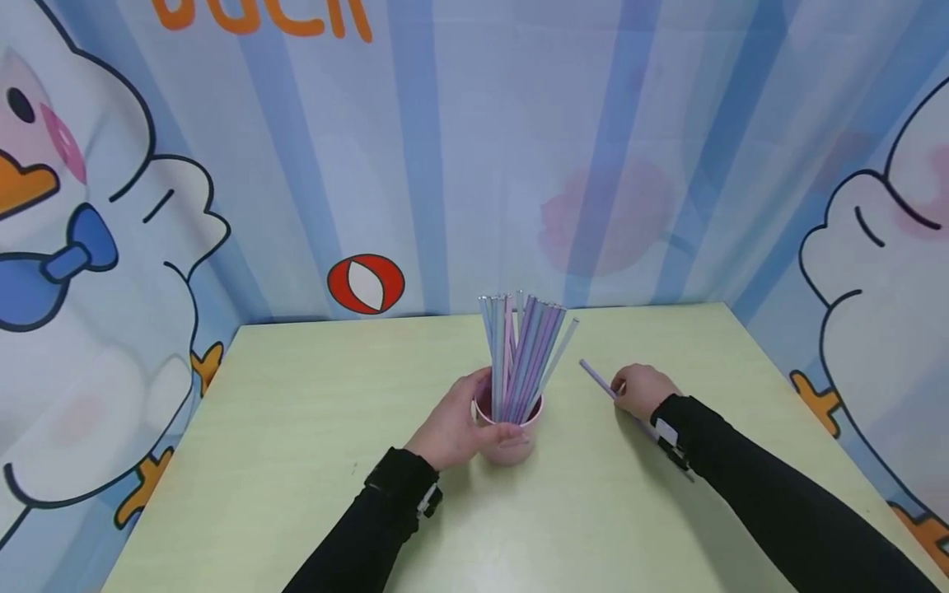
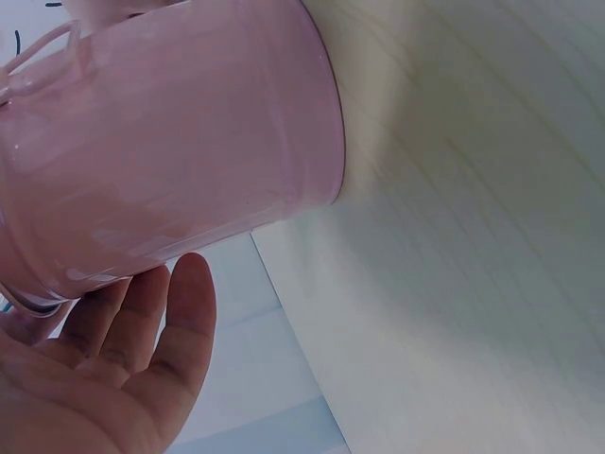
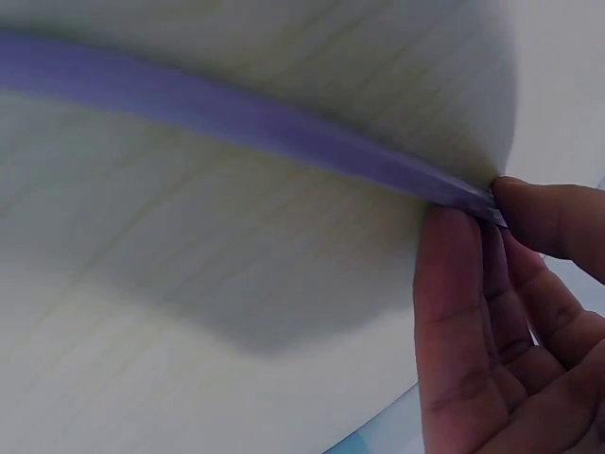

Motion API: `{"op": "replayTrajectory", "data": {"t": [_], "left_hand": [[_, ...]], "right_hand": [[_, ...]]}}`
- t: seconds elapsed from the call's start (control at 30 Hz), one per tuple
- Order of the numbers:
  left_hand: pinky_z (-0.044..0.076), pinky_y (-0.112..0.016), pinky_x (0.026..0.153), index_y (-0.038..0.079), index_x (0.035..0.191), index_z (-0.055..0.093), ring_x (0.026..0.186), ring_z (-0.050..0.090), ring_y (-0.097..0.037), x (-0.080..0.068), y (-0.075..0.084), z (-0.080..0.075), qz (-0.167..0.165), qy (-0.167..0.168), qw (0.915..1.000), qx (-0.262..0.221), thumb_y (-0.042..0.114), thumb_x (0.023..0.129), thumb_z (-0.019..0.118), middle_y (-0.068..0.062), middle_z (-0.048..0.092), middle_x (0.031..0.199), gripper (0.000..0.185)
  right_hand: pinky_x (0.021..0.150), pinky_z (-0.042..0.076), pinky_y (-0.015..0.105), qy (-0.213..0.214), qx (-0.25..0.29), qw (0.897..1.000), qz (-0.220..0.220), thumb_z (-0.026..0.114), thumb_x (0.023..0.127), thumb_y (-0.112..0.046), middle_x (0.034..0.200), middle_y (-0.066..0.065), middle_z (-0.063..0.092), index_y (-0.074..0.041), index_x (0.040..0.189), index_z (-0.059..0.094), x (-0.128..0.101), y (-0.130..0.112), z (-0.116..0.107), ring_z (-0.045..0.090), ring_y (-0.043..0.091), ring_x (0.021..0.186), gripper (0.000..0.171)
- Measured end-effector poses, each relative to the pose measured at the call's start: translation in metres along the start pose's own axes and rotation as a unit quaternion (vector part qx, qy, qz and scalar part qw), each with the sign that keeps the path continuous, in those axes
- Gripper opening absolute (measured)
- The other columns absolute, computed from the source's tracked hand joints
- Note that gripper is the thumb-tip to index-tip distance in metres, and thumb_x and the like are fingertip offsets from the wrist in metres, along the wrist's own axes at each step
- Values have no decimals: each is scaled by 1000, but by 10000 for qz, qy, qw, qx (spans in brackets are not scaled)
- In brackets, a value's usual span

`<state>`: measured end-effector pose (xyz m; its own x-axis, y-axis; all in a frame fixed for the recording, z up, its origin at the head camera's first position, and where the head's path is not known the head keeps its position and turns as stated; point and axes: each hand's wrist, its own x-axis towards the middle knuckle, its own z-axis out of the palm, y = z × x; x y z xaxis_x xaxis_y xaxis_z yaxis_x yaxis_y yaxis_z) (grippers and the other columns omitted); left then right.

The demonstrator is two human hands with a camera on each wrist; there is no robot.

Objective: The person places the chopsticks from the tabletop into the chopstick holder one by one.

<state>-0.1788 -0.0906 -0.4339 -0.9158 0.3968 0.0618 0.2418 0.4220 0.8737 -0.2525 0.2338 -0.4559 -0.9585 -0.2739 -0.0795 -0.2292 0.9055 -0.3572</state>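
A small pink bucket (image 1: 511, 449) stands on the table and holds a bunch of blue, purple and pink straws (image 1: 522, 362). My left hand (image 1: 461, 422) grips it from the left, thumb across the front near the rim. The left wrist view shows the bucket's smooth side (image 2: 189, 132) and part of a thin handle (image 2: 43, 52). Right of the bucket, my right hand (image 1: 643, 390) pinches a single purple straw (image 1: 596, 379) between thumb and fingers. That straw (image 3: 255, 123) slants across the right wrist view, and in the head view its near end passes under the wrist.
The pale wooden table (image 1: 311, 494) reaches back to a blue striped curtain (image 1: 474, 165) with cartoon duck prints. More of the printed cloth hangs at the left and right sides of the table.
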Motion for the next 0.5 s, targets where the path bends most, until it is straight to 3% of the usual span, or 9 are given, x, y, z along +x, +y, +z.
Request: {"op": "replayTrajectory", "data": {"t": [0.33, 0.5], "left_hand": [[36, -44, 106, 24, 146, 40, 121, 49, -12, 1, 0, 0, 89, 24, 10000, 21, 42, 74, 84, 8, 51, 135, 87], [36, -44, 106, 25, 145, 41, 121, 49, -11, 1, 0, 0, 113, 19, 9999, -13, 42, 74, 84, 9, 52, 134, 85]], "right_hand": [[64, 48, 38, -179, 157, 9996, -128, 69, 83, -4, 80, 5, 63, 1, 93, 68, -21, 13, -12, 57, 20, 68, 12], [60, 48, 35, -172, 595, 9980, -105, 66, 86, -4, 82, 7, 60, 5, 100, 65, -26, 14, -21, 56, 18, 66, 17]]}}
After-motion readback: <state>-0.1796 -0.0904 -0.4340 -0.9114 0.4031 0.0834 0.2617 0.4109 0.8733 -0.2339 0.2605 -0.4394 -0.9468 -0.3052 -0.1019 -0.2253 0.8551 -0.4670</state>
